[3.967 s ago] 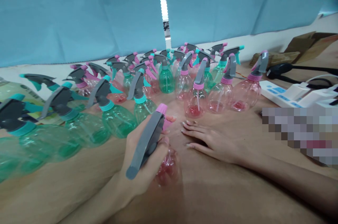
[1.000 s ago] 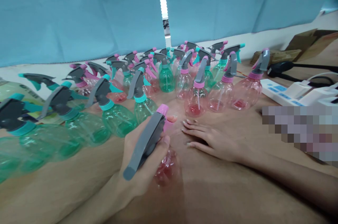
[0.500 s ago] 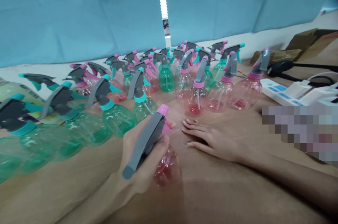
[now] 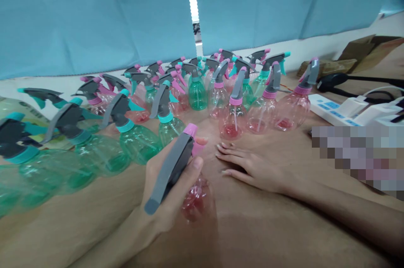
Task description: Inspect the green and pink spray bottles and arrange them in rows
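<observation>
My left hand (image 4: 164,188) is wrapped round the neck of a pink spray bottle (image 4: 197,198) that stands on the brown table (image 4: 268,234). The bottle's grey trigger head (image 4: 168,173) with a pink nozzle tip lies across my fingers. My right hand (image 4: 249,165) rests flat on the table just right of the bottle, fingers stretched out, holding nothing. Its fingertips lie close to the bottle's nozzle without touching it.
Several green spray bottles (image 4: 139,141) and pink spray bottles (image 4: 235,118) crowd the table from the left to the back. A white power strip (image 4: 328,108) with plugs and cables lies at the right. Cardboard boxes (image 4: 369,51) sit far right. Blue curtains (image 4: 94,15) hang behind.
Almost nothing differs. My left hand still holds the pink bottle, its thumb shifted slightly on the trigger head. My right hand has stayed flat.
</observation>
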A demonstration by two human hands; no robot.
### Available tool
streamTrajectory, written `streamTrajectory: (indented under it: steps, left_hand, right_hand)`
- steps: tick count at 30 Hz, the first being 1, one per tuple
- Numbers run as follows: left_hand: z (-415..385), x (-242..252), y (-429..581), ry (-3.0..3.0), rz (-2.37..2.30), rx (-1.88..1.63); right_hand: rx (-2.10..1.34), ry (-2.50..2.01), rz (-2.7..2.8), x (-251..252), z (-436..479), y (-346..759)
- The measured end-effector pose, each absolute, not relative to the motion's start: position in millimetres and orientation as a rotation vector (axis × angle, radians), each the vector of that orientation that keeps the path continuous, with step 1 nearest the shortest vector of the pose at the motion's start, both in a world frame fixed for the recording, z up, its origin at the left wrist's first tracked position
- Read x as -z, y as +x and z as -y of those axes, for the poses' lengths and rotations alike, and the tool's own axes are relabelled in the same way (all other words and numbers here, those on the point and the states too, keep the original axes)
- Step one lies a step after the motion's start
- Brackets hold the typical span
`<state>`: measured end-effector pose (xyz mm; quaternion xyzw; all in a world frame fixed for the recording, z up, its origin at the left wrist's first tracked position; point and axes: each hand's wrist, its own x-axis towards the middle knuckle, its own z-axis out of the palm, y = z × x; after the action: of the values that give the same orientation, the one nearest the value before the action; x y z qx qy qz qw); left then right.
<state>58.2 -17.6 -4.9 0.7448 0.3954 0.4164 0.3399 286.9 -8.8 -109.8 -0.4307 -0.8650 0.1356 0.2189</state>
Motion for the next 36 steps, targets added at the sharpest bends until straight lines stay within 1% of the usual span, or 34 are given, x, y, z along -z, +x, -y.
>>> streamTrajectory:
  steps: [8,13,19,36]
  left_hand:
    - [19.2,2.7,56.7,1.964,-1.060,-1.048]
    - [19.1,8.5,56.2,1.931,-1.050,-1.110]
    - [17.7,6.2,55.6,1.995,-1.045,-1.044]
    - [18.9,3.1,56.0,1.967,-1.038,-1.036]
  right_hand:
    - [-0.395,-1.206,2.385,106.3,9.4,286.5]
    - [-0.392,-1.186,2.375,107.0,9.0,287.0]
    - [-0.387,-1.172,2.378,108.5,8.6,287.8]
    - [-0.385,-1.208,2.396,105.2,9.9,286.7]
